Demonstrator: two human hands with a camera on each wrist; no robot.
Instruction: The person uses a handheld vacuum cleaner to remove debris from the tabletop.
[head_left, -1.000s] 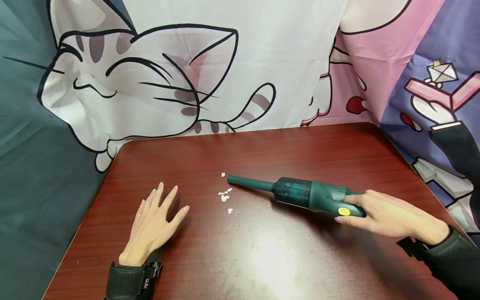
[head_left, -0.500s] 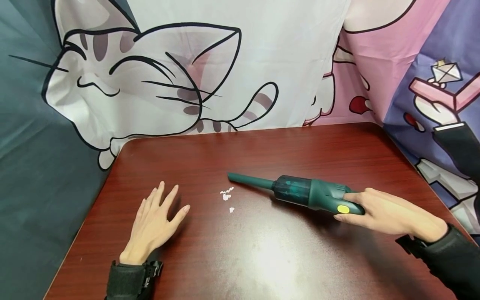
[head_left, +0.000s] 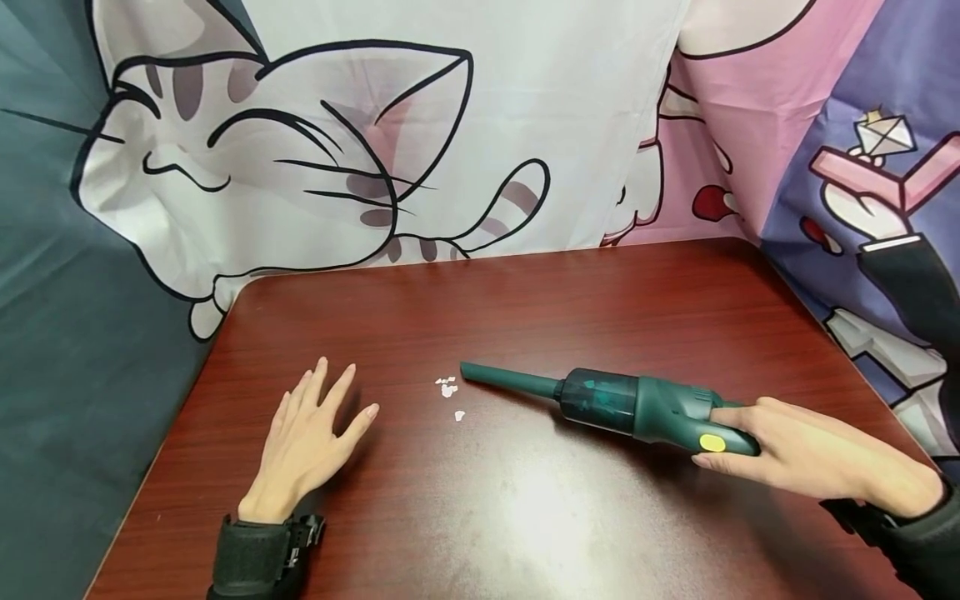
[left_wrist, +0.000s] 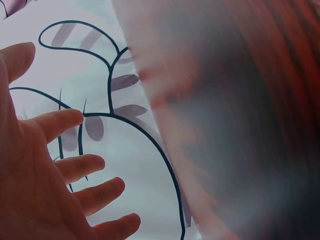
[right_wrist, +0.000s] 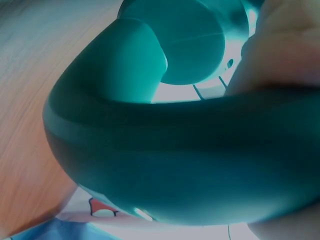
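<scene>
My right hand (head_left: 810, 442) grips the looped handle of a green handheld vacuum cleaner (head_left: 678, 412), thumb beside its yellow button (head_left: 712, 443). Its slim nozzle (head_left: 510, 377) points left, the tip right beside a small cluster of white paper scraps (head_left: 447, 390). One more scrap (head_left: 460, 415) lies a little nearer to me. The dark see-through dust cup (head_left: 598, 400) shows lighter patches inside. In the right wrist view the curved handle (right_wrist: 165, 160) fills most of the picture. My left hand (head_left: 303, 446) holds nothing, fingers spread, over the table left of the scraps.
The reddish-brown wooden table (head_left: 360, 317) reflects a bright glare near its front middle. Behind it hangs a white cloth (head_left: 570, 83) printed with a cat, with pink and blue cloth to the right. Dark green cloth (head_left: 90, 400) borders the left side.
The vacuum cleaner has shifted toward me and slightly right, its tip now beside the scrap cluster. The scrap that lay farthest back is gone, and the cluster looks smaller. My left hand stays put.
</scene>
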